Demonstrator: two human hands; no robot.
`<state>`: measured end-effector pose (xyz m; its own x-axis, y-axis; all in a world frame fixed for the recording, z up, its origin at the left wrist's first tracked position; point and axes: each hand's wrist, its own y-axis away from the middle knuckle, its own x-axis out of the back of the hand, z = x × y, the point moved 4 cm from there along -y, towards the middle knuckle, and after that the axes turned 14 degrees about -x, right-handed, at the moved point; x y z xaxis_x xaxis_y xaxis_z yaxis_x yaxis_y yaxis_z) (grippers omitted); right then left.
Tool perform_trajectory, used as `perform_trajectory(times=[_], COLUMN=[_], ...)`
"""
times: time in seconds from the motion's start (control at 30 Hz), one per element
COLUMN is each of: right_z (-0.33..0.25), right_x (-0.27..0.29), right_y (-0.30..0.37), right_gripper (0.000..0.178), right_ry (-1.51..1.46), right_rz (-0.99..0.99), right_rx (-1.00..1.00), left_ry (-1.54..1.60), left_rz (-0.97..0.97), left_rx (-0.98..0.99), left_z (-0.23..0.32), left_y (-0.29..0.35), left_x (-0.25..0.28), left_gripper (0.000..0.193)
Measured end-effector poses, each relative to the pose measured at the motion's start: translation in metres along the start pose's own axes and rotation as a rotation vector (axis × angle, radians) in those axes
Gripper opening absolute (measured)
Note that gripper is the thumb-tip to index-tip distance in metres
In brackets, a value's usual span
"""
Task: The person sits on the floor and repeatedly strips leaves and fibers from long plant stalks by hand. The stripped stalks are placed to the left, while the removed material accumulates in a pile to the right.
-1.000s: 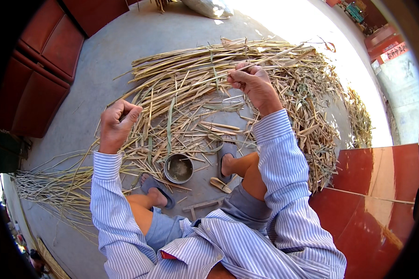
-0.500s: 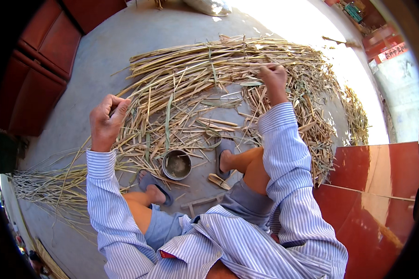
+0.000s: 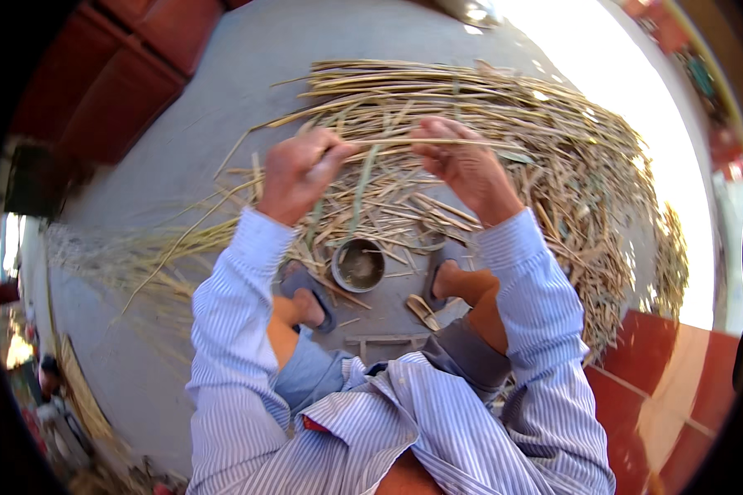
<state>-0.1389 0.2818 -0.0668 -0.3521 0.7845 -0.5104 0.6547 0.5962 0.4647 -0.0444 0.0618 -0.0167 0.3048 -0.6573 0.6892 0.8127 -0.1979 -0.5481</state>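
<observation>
A thin pale stalk, like reed or straw [image 3: 380, 142], runs level between my hands, above the pile. My left hand [image 3: 299, 175] is closed round its left part, with the thumb pressed over the fingers. Near the stalk's middle is my right hand [image 3: 473, 173], its fingers loosely curled about it and slightly blurred. The stalk's thin end sticks out past this hand to the right. Beyond both hands lies a large pile of dry stalks [image 3: 371, 82], bundled lengthwise at the far side. Below and between the hands stands a round dark bowl [image 3: 358, 266] with murky contents.
Broken stalks and husks [image 3: 570, 223] cover the floor at right. Long thin stems [image 3: 198, 241] fan out at left. My sandalled feet flank the bowl, near a small wooden piece [image 3: 422, 313] and a low frame [image 3: 388, 339]. Red furniture [image 3: 107, 82] stands far left; red panels [image 3: 660, 388] lie right.
My hands have come closer together, the left one moving right and up. A stalk now shows stretched between them. The view has shifted, so the pile and bowl sit farther right.
</observation>
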Motion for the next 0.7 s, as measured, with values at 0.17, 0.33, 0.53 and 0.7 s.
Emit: perform_trajectory(times=[0.17, 0.33, 0.53, 0.7], right_z=[-0.001, 0.022, -0.027, -0.060], right_x=[-0.027, -0.045, 0.032, 0.150], right_y=[0.005, 0.011, 0.011, 0.030], right_gripper=[0.027, 0.022, 0.026, 0.030], right_ry=[0.203, 0.291, -0.067, -0.213], right_rz=[-0.100, -0.128, 0.049, 0.135], right_rx=[0.195, 0.214, 0.380, 0.431], left_ry=[-0.082, -0.227, -0.694, -0.703], left_rz=[0.010, -0.004, -0.145, -0.185], left_rx=[-0.041, -0.078, -0.126, 0.014], left_z=[-0.013, -0.015, -0.022, -0.033], left_y=[0.016, 0.034, 0.051, 0.090], left_x=[0.003, 0.005, 0.047, 0.100], left_gripper=[0.028, 0.027, 0.008, 0.009])
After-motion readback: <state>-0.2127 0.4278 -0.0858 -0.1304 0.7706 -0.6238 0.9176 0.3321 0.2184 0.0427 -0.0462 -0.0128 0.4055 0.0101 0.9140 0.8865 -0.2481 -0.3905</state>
